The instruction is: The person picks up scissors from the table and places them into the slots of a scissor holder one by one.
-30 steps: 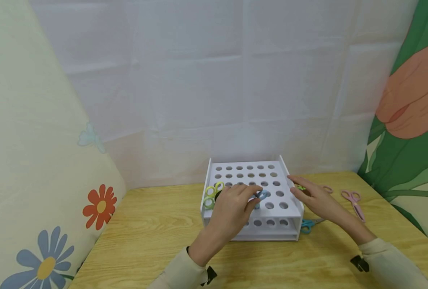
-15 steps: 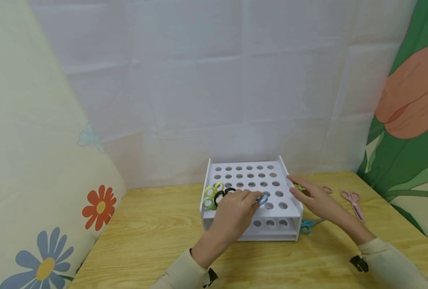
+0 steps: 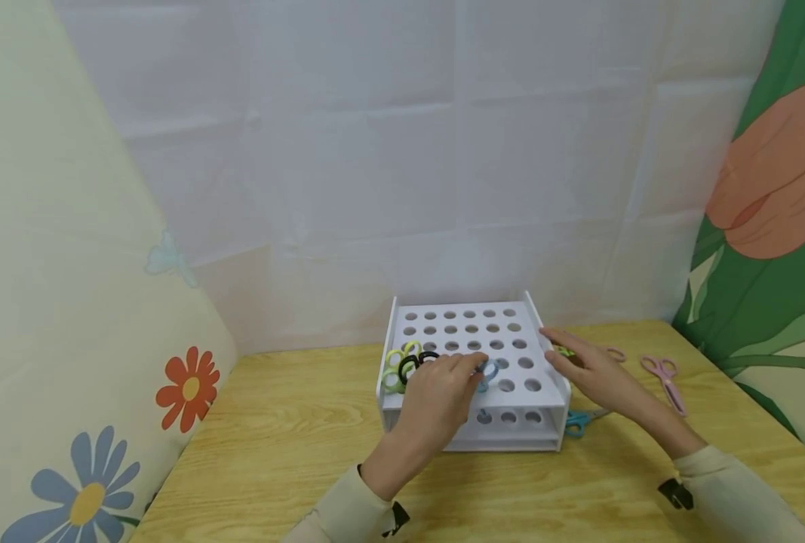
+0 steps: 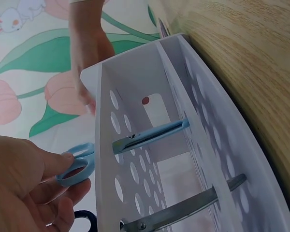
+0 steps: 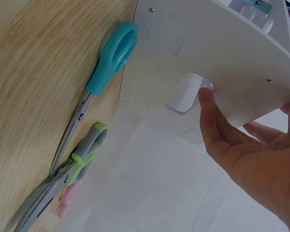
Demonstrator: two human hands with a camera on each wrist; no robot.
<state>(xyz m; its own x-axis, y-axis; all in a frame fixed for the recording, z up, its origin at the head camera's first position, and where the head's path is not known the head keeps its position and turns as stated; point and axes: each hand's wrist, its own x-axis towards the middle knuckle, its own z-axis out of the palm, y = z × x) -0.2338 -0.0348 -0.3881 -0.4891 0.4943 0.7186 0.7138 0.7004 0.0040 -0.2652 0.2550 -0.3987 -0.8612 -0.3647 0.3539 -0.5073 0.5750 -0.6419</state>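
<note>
My left hand (image 3: 439,388) pinches the light blue scissors (image 4: 80,166) by the finger loops. Their blue-covered blades pass down through a front-row hole in the upper shelf of the white rack (image 3: 470,397), and the tip is at a hole in the shelf below. Beside that hand, black-handled scissors (image 3: 410,363) stand in the rack, their metal blades running through both levels. Green-handled scissors (image 3: 393,379) and yellow-handled scissors (image 3: 412,349) stand at the left edge. My right hand (image 3: 595,371) rests on the rack's right side panel (image 5: 183,63), a fingertip at its cutout.
On the wooden table right of the rack lie teal-handled scissors (image 5: 111,58), grey-and-green scissors (image 5: 84,157) and pink scissors (image 3: 663,381). Another pink handle (image 3: 616,354) shows behind my right hand. A white cloth (image 3: 375,151) hangs behind the rack.
The light blue scissors have turned upright and sunk, so their tip now shows at the lower shelf. My left hand has shifted slightly with them. The right hand has stayed put.
</note>
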